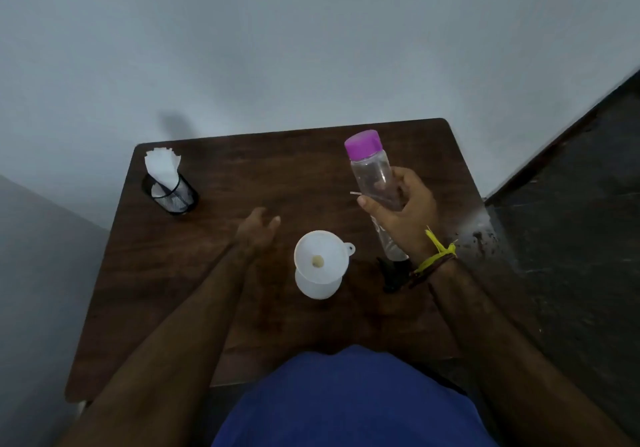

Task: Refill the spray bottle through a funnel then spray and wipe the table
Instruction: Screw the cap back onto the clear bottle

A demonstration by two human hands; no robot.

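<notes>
My right hand (401,204) grips a clear plastic bottle with a purple screw cap (372,176) above the dark wooden table (242,169), while my left hand (258,228) hovers with fingers relaxed, holding nothing, beside the white plastic funnel (320,259) seated in the white spray bottle (317,285). The cap is still on. The top-heavy funnel could tip at a nudge from my left hand, or a fast pour could overflow it onto the wood. A black spray head (393,275) seems to lie under my right wrist; white tissues stand in a black mesh cup (169,194).
</notes>
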